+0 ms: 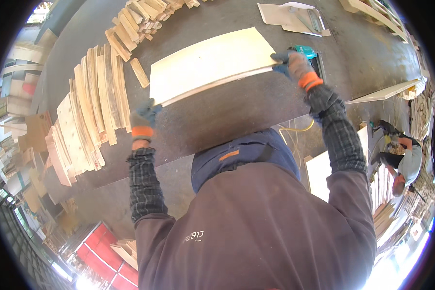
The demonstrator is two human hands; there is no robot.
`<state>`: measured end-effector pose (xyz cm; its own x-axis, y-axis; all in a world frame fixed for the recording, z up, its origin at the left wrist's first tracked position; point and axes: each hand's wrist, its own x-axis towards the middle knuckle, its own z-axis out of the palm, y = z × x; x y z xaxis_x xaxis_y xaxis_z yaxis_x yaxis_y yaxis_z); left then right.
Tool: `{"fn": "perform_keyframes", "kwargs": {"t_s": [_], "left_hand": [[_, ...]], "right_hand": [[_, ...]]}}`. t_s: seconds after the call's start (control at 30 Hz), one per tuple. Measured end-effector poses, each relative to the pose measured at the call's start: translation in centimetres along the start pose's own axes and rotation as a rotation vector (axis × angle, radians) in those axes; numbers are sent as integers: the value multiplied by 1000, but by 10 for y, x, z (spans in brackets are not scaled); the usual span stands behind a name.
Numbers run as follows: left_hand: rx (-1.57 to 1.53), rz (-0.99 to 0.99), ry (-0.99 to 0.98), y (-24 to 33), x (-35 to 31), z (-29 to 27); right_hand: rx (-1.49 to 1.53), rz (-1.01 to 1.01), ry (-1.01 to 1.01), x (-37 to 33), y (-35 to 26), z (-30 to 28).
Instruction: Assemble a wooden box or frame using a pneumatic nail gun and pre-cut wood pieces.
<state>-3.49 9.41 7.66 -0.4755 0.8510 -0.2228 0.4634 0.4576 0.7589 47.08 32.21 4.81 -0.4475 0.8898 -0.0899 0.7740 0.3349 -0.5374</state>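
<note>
Right hand (pixel 297 66), gloved, grips the pale board (pixel 212 60) at its right end. Left hand (pixel 145 116), gloved, meets the near left corner; blurred, cannot tell how firmly closed. Board spans between the hands, over the worktop (pixel 217 116); contact beneath unclear. Long axis left–right, right end farther out; neither hand nearer. Board: flat, rectangular, cream, line along near edge. Beyond right hand: teal tool (pixel 305 50). Left: wooden strips (pixel 89 101).
</note>
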Motion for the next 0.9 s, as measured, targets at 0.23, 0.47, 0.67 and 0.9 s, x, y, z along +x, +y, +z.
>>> {"fn": "perform_keyframes", "kwargs": {"t_s": [0.23, 0.47, 0.67, 0.9], "left_hand": [[-155, -48, -75, 79, 71, -69], [-167, -131, -89, 107, 95, -81], [-206, -118, -76, 113, 95, -80], [-165, 78, 89, 15, 35, -17]], "right_hand": [[166, 205, -297, 89, -73, -123], [160, 237, -334, 112, -96, -146], [148, 231, -297, 106, -86, -138], [15, -45, 86, 3, -35, -36]]}}
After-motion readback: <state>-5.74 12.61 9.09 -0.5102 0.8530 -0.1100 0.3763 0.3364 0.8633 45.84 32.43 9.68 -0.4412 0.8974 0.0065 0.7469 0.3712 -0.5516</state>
